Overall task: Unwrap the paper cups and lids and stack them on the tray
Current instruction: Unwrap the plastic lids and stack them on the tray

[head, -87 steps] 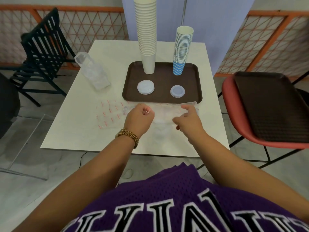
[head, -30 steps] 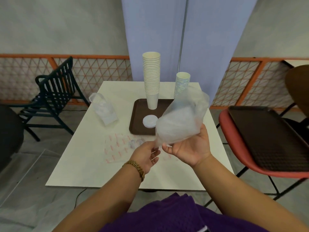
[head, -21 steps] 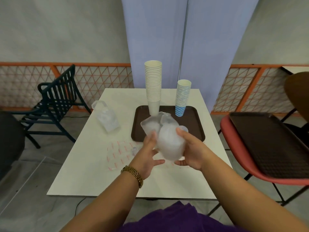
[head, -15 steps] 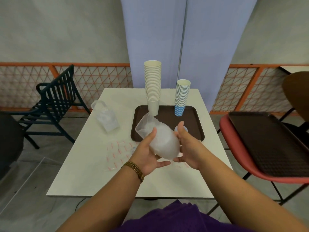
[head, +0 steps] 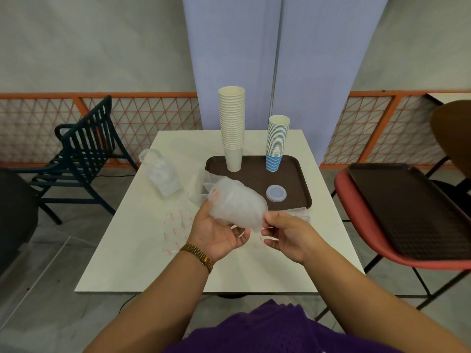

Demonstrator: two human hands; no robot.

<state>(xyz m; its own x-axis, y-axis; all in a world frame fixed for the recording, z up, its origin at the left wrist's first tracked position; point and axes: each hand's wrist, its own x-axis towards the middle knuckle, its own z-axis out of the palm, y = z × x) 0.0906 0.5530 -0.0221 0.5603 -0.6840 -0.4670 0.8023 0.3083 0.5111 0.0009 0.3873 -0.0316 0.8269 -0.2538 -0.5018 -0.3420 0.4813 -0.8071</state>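
A crumpled clear plastic wrapper (head: 237, 205) is held above the white table (head: 142, 250), in front of the brown tray (head: 295, 179). My left hand (head: 216, 230) grips its left end from below. My right hand (head: 285, 234) pinches its right end. On the tray stand a tall stack of cream paper cups (head: 231, 128) and a shorter stack of blue-patterned cups (head: 276, 143). A pile of translucent lids (head: 276, 193) lies at the tray's front right. The wrapper hides the tray's front left part.
Another clear bag (head: 161, 174) lies at the table's left side, and a flat wrapper with red marks (head: 177, 225) lies under my left hand. A red chair holding a second brown tray (head: 418, 210) stands to the right. A dark slatted chair (head: 81, 154) stands at the left.
The wrapper was lifted off the table, puffed open, then squeezed between both hands into a compact bundle. My right hand has shifted from cupping it to pinching its right end.
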